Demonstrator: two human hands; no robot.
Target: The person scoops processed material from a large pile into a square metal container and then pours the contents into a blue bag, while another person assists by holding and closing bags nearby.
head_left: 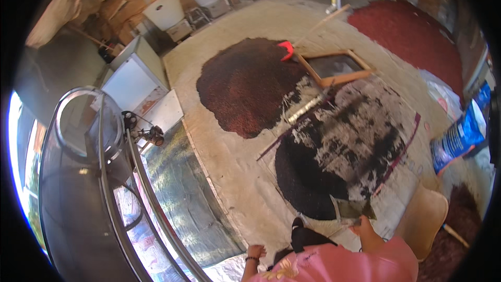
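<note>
Above pale sheeting (235,172), a probable scoop (352,209) juts forward from the right hand (364,226).

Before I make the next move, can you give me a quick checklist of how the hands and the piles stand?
1. Right hand has a grip: ok, on the flat olive-green piece.
2. Left hand free: ok, it appears empty, low beside the body.
3. Flat piece clear of the black pile: cannot tell; it overlaps the near edge in this view, but contact is unclear.
4. Black pile free of grey fluffy material: not ok, the material covers much of it.
5. Red-bladed tool clear of both hands: ok, it is at the far right edge of the reddish-brown pile.
</note>
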